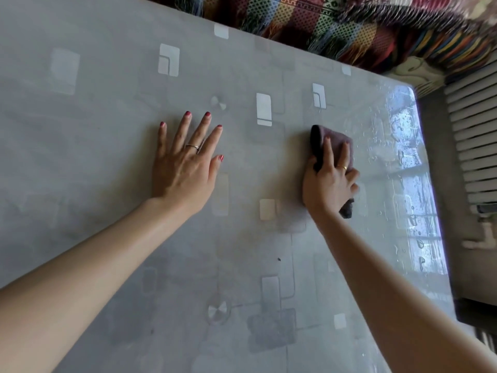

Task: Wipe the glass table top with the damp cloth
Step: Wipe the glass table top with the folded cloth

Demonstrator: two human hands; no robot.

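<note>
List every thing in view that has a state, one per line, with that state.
Left hand: flat on the glass, fingers spread, empty.
Right hand: pressing the cloth onto the glass.
Cloth: bunched, dark, under the right hand.
Glass table top: wet with droplets and streaks along its right edge; a small dark speck near the middle.

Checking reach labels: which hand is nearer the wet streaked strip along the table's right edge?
Right. The right hand, pressing the cloth, sits beside the wet strip; the left hand lies flat farther left.

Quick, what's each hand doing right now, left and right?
Left hand: open, flat on the glass table top, holding nothing.
Right hand: closed on the damp cloth, pressing it to the glass.
</note>
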